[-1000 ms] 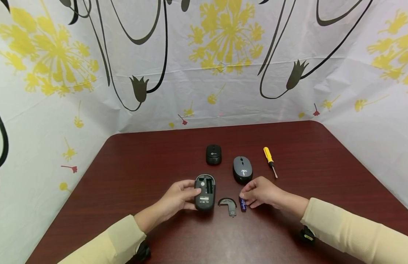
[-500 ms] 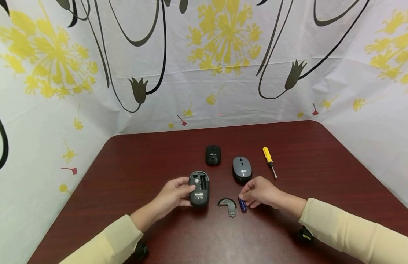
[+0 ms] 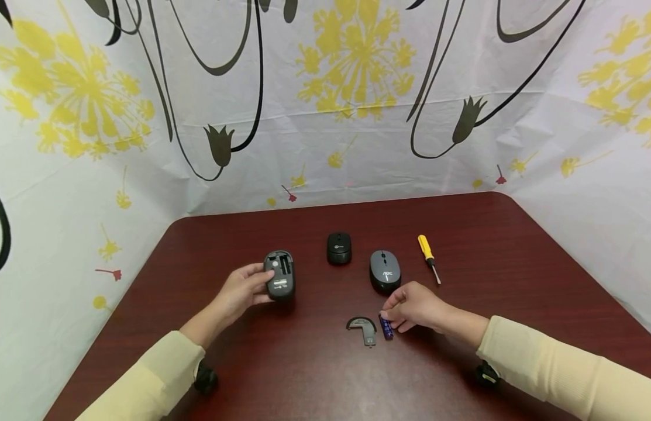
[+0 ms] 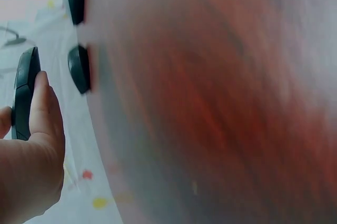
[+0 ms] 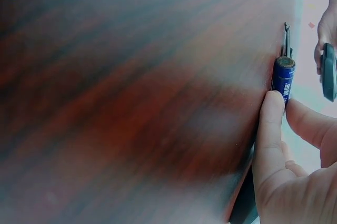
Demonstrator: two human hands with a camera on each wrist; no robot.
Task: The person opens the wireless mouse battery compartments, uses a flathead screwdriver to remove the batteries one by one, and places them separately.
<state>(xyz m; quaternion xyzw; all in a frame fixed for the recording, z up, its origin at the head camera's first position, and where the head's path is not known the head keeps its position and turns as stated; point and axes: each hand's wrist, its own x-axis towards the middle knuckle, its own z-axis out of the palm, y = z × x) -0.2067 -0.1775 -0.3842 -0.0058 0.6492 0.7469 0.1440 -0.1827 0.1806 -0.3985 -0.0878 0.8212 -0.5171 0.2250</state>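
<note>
My left hand (image 3: 244, 290) grips a dark computer mouse (image 3: 281, 286) by its left side, thumb on its underside. That underside faces up, and its battery compartment is uncovered. In the left wrist view the mouse (image 4: 23, 95) shows edge-on, held above the table between thumb and fingers. My right hand (image 3: 416, 306) pinches the upper end of a blue battery (image 3: 386, 328) at the table. The right wrist view shows the battery (image 5: 283, 79) between thumb and finger. Just left of it lies a grey battery cover (image 3: 365, 330) with a curved black edge.
A small black mouse (image 3: 338, 248) stands behind, in the middle of the dark red table (image 3: 241, 234). A grey mouse (image 3: 385, 271) sits close behind my right hand. Farther right lies a screwdriver (image 3: 428, 258) with a yellow handle. Patterned white cloth (image 3: 304, 146) surrounds the table.
My left hand has carried the mouse left and a little away from me, off from the battery cover. The right hand stays at the battery, whose near end has swung slightly right.
</note>
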